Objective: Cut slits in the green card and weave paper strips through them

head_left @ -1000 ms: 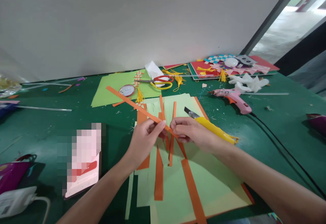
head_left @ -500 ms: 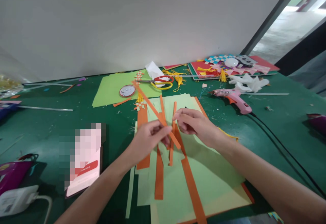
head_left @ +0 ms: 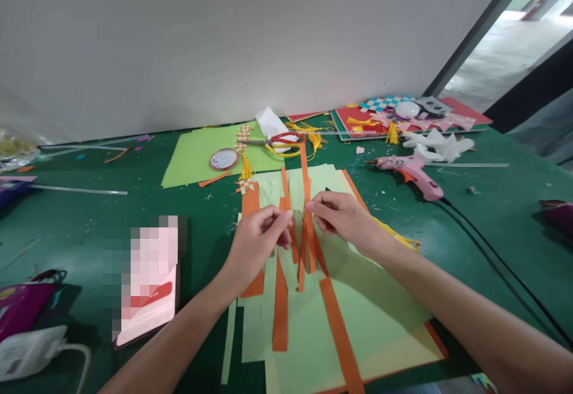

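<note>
My right hand (head_left: 336, 214) pinches a narrow orange paper strip (head_left: 305, 164) between thumb and forefinger. The strip runs nearly upright and crosses another orange strip (head_left: 301, 268) just below the fingertips. To its left, my left hand (head_left: 263, 234) is closed in a pinch; whatever its fingertips may hold is hidden. Beneath both hands lie light green paper sheets (head_left: 380, 316), with wider orange strips (head_left: 280, 316) and pale green strips on them. A small orange-and-cream woven paper piece (head_left: 246, 186) rests at the sheets' upper left.
Scissors (head_left: 286, 138), a round tin (head_left: 224, 159) and yellow tassels (head_left: 246, 168) lie beyond the sheets. On the right is a pink glue gun (head_left: 414, 174) with a black cord, near crumpled tissue (head_left: 436, 145). A phone (head_left: 152, 298) and a white charger (head_left: 33, 353) are at left.
The orange strip has passed from my left hand to my right and turned from slanted to nearly upright. My left hand has drawn slightly left, away from it.
</note>
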Demonstrator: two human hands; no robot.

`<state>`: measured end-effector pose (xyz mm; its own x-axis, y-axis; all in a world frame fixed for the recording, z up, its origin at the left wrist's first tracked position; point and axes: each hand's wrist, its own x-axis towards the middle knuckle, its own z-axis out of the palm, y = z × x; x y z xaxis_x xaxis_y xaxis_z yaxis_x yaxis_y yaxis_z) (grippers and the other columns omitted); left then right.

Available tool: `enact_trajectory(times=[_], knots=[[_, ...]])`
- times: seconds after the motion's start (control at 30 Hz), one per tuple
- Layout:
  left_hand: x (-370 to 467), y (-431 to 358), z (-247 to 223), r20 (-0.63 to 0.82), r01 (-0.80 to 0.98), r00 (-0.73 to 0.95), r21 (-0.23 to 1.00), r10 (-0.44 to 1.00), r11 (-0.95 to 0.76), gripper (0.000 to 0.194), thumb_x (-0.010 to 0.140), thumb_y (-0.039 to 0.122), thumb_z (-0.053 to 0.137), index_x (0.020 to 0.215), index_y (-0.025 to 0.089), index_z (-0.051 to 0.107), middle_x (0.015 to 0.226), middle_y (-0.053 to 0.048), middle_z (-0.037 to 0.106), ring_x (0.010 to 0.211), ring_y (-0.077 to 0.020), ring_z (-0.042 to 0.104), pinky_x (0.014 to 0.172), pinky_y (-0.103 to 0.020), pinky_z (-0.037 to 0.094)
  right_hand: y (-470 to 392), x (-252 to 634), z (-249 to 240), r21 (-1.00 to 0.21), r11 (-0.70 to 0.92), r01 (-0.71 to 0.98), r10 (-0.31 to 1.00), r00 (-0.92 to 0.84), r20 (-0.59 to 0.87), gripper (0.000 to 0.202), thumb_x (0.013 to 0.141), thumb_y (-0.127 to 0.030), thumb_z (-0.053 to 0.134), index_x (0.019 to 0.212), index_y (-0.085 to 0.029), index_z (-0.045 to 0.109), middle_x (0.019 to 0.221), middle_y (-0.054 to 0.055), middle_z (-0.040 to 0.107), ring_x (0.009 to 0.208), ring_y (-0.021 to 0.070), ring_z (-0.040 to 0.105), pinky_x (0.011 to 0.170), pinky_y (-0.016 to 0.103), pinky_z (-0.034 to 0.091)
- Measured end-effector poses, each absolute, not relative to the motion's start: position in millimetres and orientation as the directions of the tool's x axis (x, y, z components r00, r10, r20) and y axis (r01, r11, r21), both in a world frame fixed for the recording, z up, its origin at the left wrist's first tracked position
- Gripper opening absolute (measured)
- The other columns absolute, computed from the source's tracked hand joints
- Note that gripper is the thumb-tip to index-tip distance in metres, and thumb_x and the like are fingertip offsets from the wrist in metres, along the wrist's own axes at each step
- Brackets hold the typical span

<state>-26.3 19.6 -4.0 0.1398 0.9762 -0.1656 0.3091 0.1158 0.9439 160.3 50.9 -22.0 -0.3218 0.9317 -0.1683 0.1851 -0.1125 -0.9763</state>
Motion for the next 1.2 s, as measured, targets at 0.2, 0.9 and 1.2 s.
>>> enact_trajectory(times=[0.2, 0.9, 1.2], knots=[[-24.3, 16.8, -1.9, -0.091, 0.258, 0.058, 0.963, 0.994, 0.073, 0.028, 0.092, 0.038, 0.057, 0.07, 0.02, 0.059, 0.058, 0.003, 0.06, 0.055, -0.0108, 0.059, 0.059, -0.021, 0.046, 53.1, 156.9, -23.7, -0.955, -0.215, 0.203, 0.896, -0.347, -0.275, 0.022, 0.089, -0.036, 0.054, 0.08, -0.017, 0.061, 0.061, 0.0, 0.062, 0.049, 0.0101, 0.05, 0.049, 0.025, 0.034], [-31.9, 22.2, -8.4, 0.048, -0.011, -0.209, 0.999, 0.977, -0.052, 0.009, 0.086, 0.026, 0.065, 0.092, 0.019, 0.063, 0.08, 0.001, 0.065, 0.069, -0.011, 0.062, 0.073, -0.024, 0.051, 26.9, 149.2, -26.3, -0.404, 0.845, 0.351, 0.457, -0.866, 0.203, 0.064, 0.077, -0.063, 0.067, 0.121, -0.017, 0.065, 0.13, 0.015, 0.058, 0.135, 0.0316, 0.038, 0.117, 0.05, 0.021], [-31.0, 23.0, -9.8, 0.044, -0.005, -0.223, 0.999, 0.974, -0.046, 0.01, 0.084, 0.027, 0.065, 0.091, 0.019, 0.063, 0.078, 0.001, 0.066, 0.068, -0.0124, 0.063, 0.074, -0.027, 0.052, 27.7, 146.8, -25.8, -0.41, 0.863, 0.294, 0.438, -0.841, 0.319, 0.026, 0.094, -0.037, 0.056, 0.093, -0.015, 0.071, 0.109, 0.013, 0.069, 0.114, 0.0257, 0.057, 0.105, 0.044, 0.041]])
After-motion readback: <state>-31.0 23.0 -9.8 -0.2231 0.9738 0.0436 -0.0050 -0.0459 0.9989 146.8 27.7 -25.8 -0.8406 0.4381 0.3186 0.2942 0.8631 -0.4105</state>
